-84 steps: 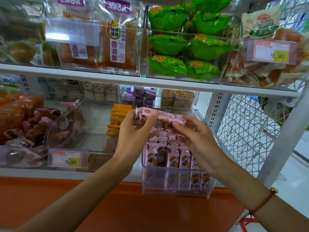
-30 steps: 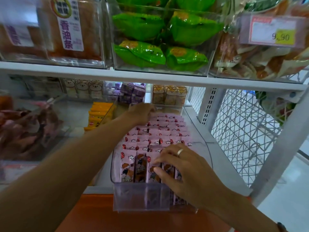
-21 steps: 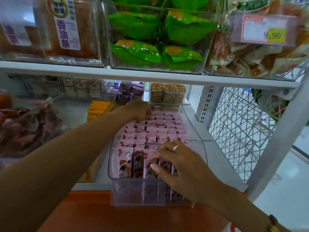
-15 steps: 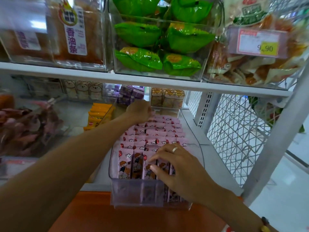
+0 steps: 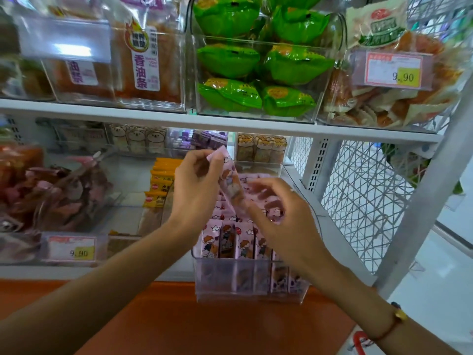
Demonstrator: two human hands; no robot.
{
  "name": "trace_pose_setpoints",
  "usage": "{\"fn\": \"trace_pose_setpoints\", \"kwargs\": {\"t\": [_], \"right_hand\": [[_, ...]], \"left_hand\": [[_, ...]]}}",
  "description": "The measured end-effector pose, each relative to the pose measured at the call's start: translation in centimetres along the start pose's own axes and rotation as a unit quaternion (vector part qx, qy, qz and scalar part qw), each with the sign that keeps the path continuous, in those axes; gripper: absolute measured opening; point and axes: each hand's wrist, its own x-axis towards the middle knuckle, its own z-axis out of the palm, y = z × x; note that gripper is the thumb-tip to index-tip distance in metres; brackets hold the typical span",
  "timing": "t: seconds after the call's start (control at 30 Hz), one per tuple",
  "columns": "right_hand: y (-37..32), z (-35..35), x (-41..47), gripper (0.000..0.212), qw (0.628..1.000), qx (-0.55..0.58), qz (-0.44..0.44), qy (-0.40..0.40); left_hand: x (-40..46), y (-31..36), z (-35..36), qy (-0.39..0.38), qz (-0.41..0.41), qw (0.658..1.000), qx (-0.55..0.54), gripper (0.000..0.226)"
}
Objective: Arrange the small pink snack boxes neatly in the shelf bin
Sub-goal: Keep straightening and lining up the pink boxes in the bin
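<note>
Restocking is mid-step: the left hand [image 5: 197, 190] pinches one small pink cartoon-printed snack box [image 5: 229, 180] tilted above the clear plastic shelf bin [image 5: 245, 283], while the right hand [image 5: 281, 213], blurred, has its fingers curled at the box's lower end, grip unclear. Next, I judge, the box must be stood upright among the packed pink rows [image 5: 230, 242]. Bin sits on a white metal shelf [image 5: 340, 234] with orange trim [image 5: 179, 316], wire-mesh side panel [image 5: 363, 196] right.

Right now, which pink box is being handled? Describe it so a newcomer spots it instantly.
Find the clear bin jutting from the lower shelf, below the green packets. Above its rows of upright pink boxes, the left hand pinches one pink box. Unlike the packed ones, it is lifted out and tilted.
</note>
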Motion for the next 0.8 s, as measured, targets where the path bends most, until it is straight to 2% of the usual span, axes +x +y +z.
{"fn": "trace_pose_setpoints", "kwargs": {"t": [0.07,0.13,0.23,0.3,0.37,0.47,0.57,0.67,0.73,0.8], "right_hand": [[-1.1,0.5,0.1,0.056,0.998,0.036,0.038,-0.047],[-1.4,1.1,0.0,0.049,0.993,0.064,0.050,-0.084],[-0.9,1.3,0.0,0.043,0.986,0.111,0.102,-0.064],[-0.4,1.3,0.5,0.054,0.951,0.221,0.212,-0.045],[0.1,1.4,0.8,0.061,0.917,0.284,0.278,-0.041],[0.3,1.6,0.7,0.042,0.908,0.306,0.283,-0.037],[0.3,2.0,0.6,0.044,0.910,0.311,0.272,-0.029],[0.3,1.8,0.8,0.039,0.903,0.342,0.258,-0.026],[0.4,1.7,0.8,0.028,0.899,0.371,0.229,-0.037],[0.3,1.4,1.0,0.032,0.897,0.388,0.210,-0.039]], "left_hand": [[-1.8,0.7,-0.9,-0.033,-0.001,0.999,-0.034,0.024],[-2.6,1.0,-1.7,-0.070,-0.007,0.995,-0.074,0.026],[-2.8,0.5,-2.9,-0.091,0.008,0.993,-0.070,0.026],[-2.6,-0.4,-3.4,-0.090,0.020,0.996,-0.016,0.022],[-2.7,-0.9,-3.5,-0.122,0.028,0.991,0.052,0.032],[-3.3,-1.3,-3.0,-0.191,0.063,0.964,0.172,0.049],[-3.8,-1.4,-2.7,-0.176,0.125,0.948,0.235,0.045],[-3.6,-1.4,-2.6,-0.147,0.145,0.950,0.233,0.039],[-3.6,-1.4,-2.5,-0.150,0.118,0.958,0.214,0.033],[-3.6,-1.5,-2.4,-0.157,0.094,0.963,0.197,0.031]]}}
